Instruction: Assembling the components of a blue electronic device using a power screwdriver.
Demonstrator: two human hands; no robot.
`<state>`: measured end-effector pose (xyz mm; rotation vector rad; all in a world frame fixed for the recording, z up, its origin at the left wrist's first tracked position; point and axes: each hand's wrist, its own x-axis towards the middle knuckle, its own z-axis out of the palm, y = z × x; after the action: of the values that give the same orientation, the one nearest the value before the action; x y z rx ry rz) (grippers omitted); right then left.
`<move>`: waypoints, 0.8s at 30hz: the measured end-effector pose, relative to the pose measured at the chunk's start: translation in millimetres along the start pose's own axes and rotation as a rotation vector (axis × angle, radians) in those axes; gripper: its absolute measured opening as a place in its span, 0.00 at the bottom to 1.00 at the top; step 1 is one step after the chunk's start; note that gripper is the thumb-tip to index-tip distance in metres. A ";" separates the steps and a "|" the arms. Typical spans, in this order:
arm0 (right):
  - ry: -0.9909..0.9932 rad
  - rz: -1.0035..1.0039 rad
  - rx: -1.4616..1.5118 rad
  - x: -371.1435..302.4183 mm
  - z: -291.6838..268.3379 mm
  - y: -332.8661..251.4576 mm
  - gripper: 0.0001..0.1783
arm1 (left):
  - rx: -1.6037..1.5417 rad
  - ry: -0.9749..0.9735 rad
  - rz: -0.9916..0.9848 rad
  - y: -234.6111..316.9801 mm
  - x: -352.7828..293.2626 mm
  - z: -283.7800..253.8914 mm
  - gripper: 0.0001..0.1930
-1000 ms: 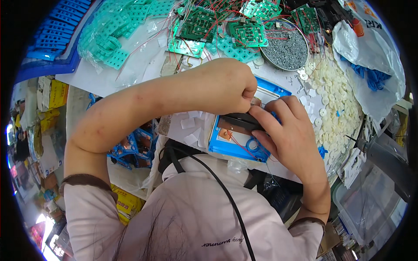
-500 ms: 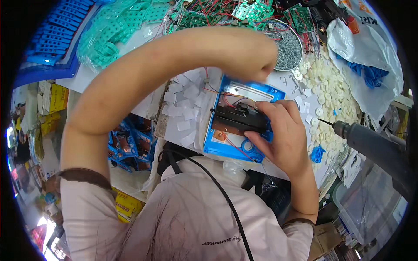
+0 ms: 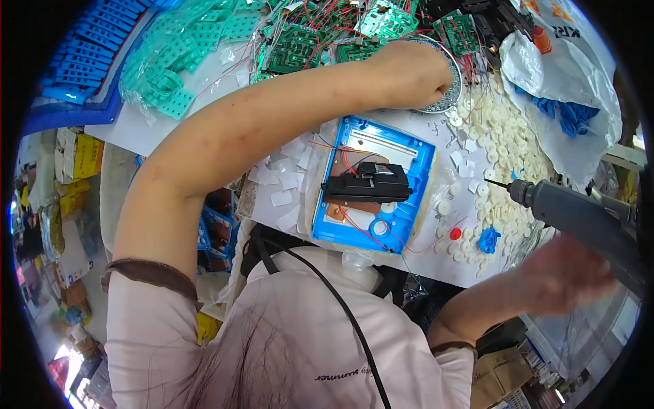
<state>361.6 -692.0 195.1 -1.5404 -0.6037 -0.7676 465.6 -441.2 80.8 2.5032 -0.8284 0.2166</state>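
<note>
My left hand (image 3: 417, 73) is curled over a round dish of small silver screws (image 3: 452, 99) at the back, and its fingertips are hidden. My right hand (image 3: 569, 276), smeared by motion, is beside the dark grey body of an electric screwdriver (image 3: 572, 213). Whether it touches the tool is unclear. The screwdriver's thin bit points left over the table. Between my arms lies a blue plastic housing (image 3: 417, 198), open side up. A black mechanism block (image 3: 371, 184) sits across its middle, with a brown board and thin coloured wires around it.
White plastic wheels (image 3: 504, 143) are heaped on the right, beside a blue bundle (image 3: 488, 240) and a red round piece (image 3: 455, 234). Green circuit boards (image 3: 293, 49) with wires lie at the back. Small white squares (image 3: 281, 198) are left of the housing. A white bag (image 3: 565, 75) stands back right.
My right hand has left the housing and moved right, to the screwdriver. The left hand has moved up and right onto the screw dish. A red round piece now shows right of the housing.
</note>
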 end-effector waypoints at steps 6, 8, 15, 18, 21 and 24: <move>-0.579 0.451 0.569 19.4 23.0 26.1 0.29 | -0.180 0.169 0.090 54.1 -61.9 -38.1 0.07; -0.456 0.489 0.679 1.4 46.4 3.4 0.23 | -0.124 0.167 0.163 73.2 -95.2 -46.6 0.08; -0.534 0.421 0.766 -17.5 76.0 -20.7 0.18 | -0.343 0.305 -0.042 98.5 -146.3 -35.5 0.13; -0.519 0.407 0.767 -20.2 79.9 -23.5 0.17 | -0.367 0.350 -0.060 100.3 -148.0 -31.7 0.14; -0.504 0.407 0.753 -24.5 82.8 -25.3 0.17 | -0.378 0.366 -0.068 100.8 -149.7 -31.2 0.14; -0.508 0.406 0.744 -29.4 84.3 -25.0 0.17 | -0.360 0.380 -0.061 100.4 -149.7 -30.3 0.14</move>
<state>334.3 -603.8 186.3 -1.0844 -0.7960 0.1787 285.6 -418.4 103.4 2.0584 -0.5742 0.4614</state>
